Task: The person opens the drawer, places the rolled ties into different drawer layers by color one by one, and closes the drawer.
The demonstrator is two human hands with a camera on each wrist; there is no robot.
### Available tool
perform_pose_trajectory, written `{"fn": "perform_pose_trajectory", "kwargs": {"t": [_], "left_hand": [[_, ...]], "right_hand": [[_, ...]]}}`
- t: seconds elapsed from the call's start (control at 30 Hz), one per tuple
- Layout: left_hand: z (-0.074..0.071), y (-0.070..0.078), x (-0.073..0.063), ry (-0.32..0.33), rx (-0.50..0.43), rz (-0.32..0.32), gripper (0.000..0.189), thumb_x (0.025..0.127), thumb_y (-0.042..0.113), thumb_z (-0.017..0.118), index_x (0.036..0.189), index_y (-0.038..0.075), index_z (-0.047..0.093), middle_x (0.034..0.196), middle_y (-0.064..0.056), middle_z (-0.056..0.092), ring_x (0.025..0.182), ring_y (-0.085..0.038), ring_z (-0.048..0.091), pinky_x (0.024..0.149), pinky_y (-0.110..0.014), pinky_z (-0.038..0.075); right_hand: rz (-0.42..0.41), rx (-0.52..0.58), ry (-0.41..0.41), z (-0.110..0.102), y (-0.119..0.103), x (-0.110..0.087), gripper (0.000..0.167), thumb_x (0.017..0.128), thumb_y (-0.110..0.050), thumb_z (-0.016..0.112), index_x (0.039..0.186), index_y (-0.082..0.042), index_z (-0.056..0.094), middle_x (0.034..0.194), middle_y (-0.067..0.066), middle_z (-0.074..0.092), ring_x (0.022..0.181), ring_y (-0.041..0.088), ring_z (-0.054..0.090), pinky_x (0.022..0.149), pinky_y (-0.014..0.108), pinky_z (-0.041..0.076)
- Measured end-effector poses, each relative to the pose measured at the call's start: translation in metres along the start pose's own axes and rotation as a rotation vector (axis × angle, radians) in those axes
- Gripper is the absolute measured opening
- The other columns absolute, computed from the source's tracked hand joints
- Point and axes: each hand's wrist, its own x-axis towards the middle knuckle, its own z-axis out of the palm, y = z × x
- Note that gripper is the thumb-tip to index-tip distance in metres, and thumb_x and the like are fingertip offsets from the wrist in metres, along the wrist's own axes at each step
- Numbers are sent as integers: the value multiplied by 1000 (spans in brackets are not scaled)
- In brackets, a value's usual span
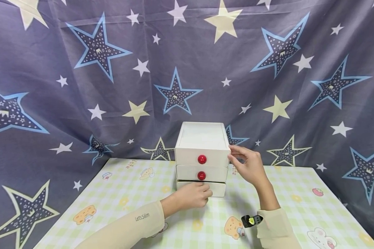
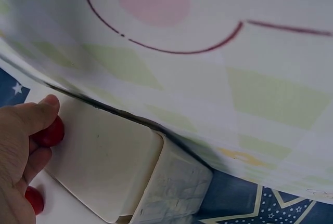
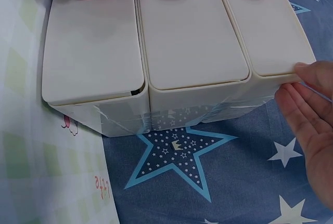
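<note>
A white three-drawer cabinet (image 1: 202, 135) stands on the table, each drawer having a red knob. My left hand (image 1: 193, 195) is at the bottom drawer (image 1: 219, 189). In the left wrist view its thumb and fingers pinch that drawer's red knob (image 2: 51, 133), partly covering it. A thin dark gap runs along the top of the bottom drawer front. At the cabinet's upper right edge is my right hand (image 1: 249, 166). The right wrist view shows its thumb (image 3: 307, 70) on the front edge of the top drawer (image 3: 276, 37) and its straight fingers touching the side.
The table wears a green-and-white checked cloth (image 1: 112, 193) with cartoon prints. Behind it hangs a dark blue curtain (image 1: 205, 69) patterned with stars, close to the cabinet's back. A black strap with a yellow-green piece (image 1: 251, 220) lies by the right cuff.
</note>
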Motion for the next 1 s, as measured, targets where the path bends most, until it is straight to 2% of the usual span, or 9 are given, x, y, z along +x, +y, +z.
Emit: {"fn": "perform_pose_trajectory", "kwargs": {"t": [0.47, 0.77, 1.0], "left_hand": [[3, -2, 1, -5, 6, 0, 18, 96, 22, 67, 86, 35, 75, 97, 12, 56, 90, -9, 51, 78, -19, 48], [5, -1, 4, -45, 4, -3, 16, 97, 23, 67, 89, 35, 75, 98, 12, 56, 91, -9, 50, 79, -18, 48], [5, -1, 4, -52, 11, -8, 17, 97, 23, 66, 90, 35, 75, 98, 12, 56, 91, -9, 50, 78, -18, 47]], "right_hand": [[-11, -12, 1, 0, 0, 0, 32, 89, -1, 78, 121, 1, 73, 104, 12, 76, 91, 23, 75, 80, 25, 58], [-13, -17, 5, 0, -1, 0, 33, 89, 0, 79, 121, 2, 72, 104, 13, 76, 91, 24, 75, 79, 32, 59], [-12, -7, 3, 0, -2, 0, 33, 89, 0, 78, 121, 2, 72, 103, 13, 76, 91, 25, 75, 78, 36, 59]]}}
